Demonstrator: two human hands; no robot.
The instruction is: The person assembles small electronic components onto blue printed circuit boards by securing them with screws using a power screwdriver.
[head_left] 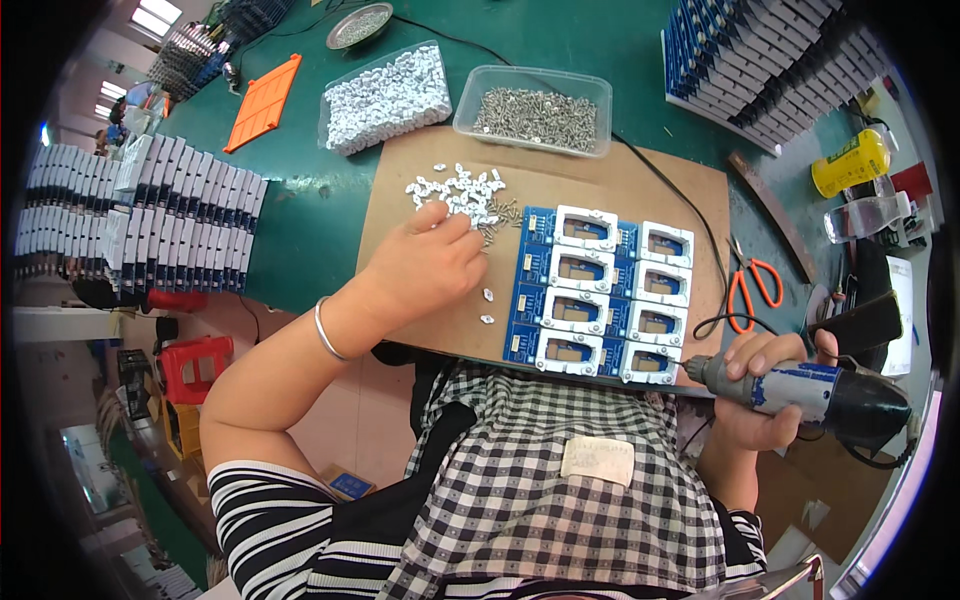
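Observation:
My left hand [425,262] is closed, its fingers curled down at the near edge of a loose pile of small white plastic pieces [455,188]. Whatever sits between those fingertips is hidden. Loose screws [507,212] lie just right of the pile, and two single white pieces [487,320] rest below it. Held in my right hand [765,400] is an electric screwdriver [800,388], its grey nose pointing left. Between the hands, a blue circuit board panel [525,300] lies flat on a brown cardboard sheet [440,325], bearing two columns of white plastic frames [583,229].
Behind the cardboard stand a clear tub [600,110] of screws and a bag [385,97] of white pieces. Orange-handled cutters [745,285] and a metal bar [772,217] lie right. Board stacks [150,215] rise at left and far right [765,75]. A black cable [670,178] crosses the cardboard.

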